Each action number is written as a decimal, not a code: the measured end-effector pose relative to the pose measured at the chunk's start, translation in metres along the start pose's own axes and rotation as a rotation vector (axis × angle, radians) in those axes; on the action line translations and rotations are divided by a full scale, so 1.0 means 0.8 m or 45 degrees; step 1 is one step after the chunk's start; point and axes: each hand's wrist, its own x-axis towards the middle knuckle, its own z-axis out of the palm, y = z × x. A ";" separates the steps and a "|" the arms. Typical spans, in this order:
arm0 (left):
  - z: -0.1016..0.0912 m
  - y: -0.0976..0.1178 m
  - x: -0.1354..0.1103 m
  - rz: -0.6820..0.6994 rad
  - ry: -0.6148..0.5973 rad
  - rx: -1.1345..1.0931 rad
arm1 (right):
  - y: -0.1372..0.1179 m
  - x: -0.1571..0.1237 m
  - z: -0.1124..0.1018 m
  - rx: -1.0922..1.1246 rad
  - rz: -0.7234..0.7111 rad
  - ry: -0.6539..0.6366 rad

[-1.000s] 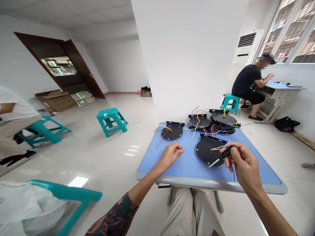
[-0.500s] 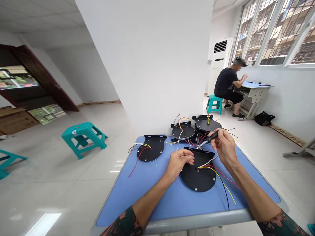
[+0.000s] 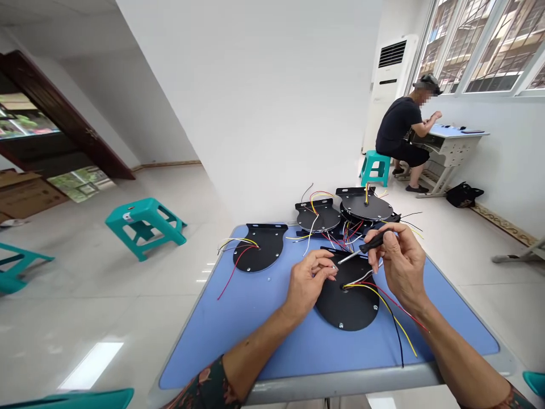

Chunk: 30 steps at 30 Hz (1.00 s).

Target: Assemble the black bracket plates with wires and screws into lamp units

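Pale tiled floor runs past a teal plastic stool (image 3: 145,224) to a blue-topped table (image 3: 204,363). Left of the grip, a flat black plate (image 3: 258,253), rounded with a squared bracket edge, lies with thin red and yellow wires trailing loose across the smooth top. The left hand (image 3: 306,284) has its fingertips drawn together, though whether they pinch a fine wire is too small to tell. Directly beneath both hands rests a second black plate (image 3: 347,309), laid flat, which leaves its wires free to fan out. Beyond the grip sits a stack of black plates (image 3: 364,205) with tangled coloured wires. The right hand (image 3: 402,267) pinches a black-handled screwdriver (image 3: 372,243) between thumb and fingers, its steel shaft angled toward the left hand's fingertips. Far right, a co-worker (image 3: 398,122) sits at a desk.
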 end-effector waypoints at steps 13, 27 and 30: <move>-0.001 -0.002 -0.001 0.067 -0.034 0.063 | -0.001 -0.006 0.001 -0.032 0.022 -0.089; -0.003 0.001 -0.007 0.288 -0.005 0.272 | -0.002 -0.009 0.000 -0.065 -0.048 -0.179; -0.005 0.000 -0.007 0.358 0.009 0.313 | -0.005 -0.010 -0.001 -0.080 -0.066 -0.248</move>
